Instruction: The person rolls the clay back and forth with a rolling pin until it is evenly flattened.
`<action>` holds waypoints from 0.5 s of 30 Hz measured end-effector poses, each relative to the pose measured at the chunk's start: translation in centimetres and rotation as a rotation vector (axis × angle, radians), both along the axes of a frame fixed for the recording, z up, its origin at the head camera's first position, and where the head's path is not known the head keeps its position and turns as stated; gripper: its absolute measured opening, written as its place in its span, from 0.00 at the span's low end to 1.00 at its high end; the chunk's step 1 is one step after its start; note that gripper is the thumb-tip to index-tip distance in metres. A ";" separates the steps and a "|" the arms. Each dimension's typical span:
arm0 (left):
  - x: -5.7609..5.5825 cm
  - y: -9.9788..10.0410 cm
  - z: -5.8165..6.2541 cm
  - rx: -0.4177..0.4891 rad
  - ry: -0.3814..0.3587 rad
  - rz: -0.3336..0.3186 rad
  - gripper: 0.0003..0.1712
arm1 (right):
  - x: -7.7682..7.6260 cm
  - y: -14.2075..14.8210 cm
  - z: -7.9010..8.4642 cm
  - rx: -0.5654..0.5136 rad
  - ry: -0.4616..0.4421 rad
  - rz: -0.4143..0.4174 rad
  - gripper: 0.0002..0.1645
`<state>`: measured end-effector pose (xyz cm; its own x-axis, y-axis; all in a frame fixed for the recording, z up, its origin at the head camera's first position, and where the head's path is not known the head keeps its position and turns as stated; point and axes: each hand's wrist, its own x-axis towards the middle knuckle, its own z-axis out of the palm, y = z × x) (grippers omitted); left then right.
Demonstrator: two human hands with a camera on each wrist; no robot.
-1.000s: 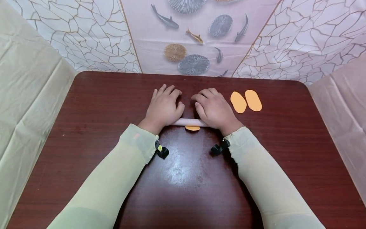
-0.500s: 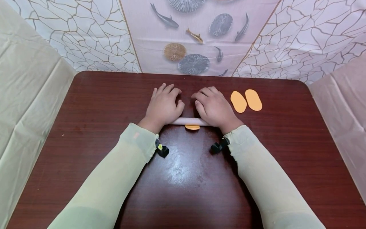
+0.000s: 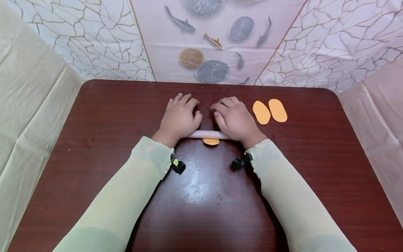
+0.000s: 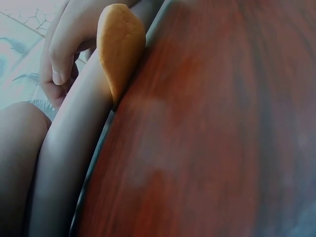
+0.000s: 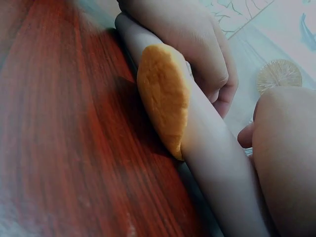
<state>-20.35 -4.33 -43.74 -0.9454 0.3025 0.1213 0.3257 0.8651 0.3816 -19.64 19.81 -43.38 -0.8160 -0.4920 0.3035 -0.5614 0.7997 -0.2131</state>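
A pale, smooth rolling pin (image 3: 207, 134) lies crosswise on the table under both palms. My left hand (image 3: 178, 118) rests on its left part and my right hand (image 3: 237, 118) on its right part. The fingers of both hands reach forward past the pin, loosely bent and not wrapped round it. Between the hands, a piece of orange dough (image 3: 211, 141) shows at the pin's near side. In the left wrist view, this dough (image 4: 121, 44) stands up against the pin. The right wrist view shows its wrinkled face; how much dough lies beneath the pin is hidden.
Two flat orange ovals (image 3: 261, 112) lie side by side to the right of my right hand. The dark red-brown wooden table (image 3: 201, 210) ends at a patterned cloth backdrop (image 3: 176, 70). Small black cameras are strapped to both wrists.
Both hands and the rolling pin stay in nearly the same place. Slightly more of the orange dough shows at the pin's near side. The two ovals lie unmoved.
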 end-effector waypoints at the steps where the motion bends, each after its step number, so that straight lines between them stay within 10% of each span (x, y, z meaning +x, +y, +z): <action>1: 0.1 0.0 -0.1 -0.006 -0.006 -0.001 0.27 | 0.1 0.0 -0.1 0.001 -0.006 -0.007 0.25; 15: 0.6 0.1 0.0 -0.025 -0.052 -0.009 0.29 | 0.9 0.0 -0.1 0.016 -0.029 -0.051 0.26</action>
<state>-19.77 -4.25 -43.72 -0.9476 0.3129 0.0647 0.3136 0.8719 0.3760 -18.77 19.85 -43.49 -0.8483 -0.4543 0.2720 -0.5138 0.8305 -0.2151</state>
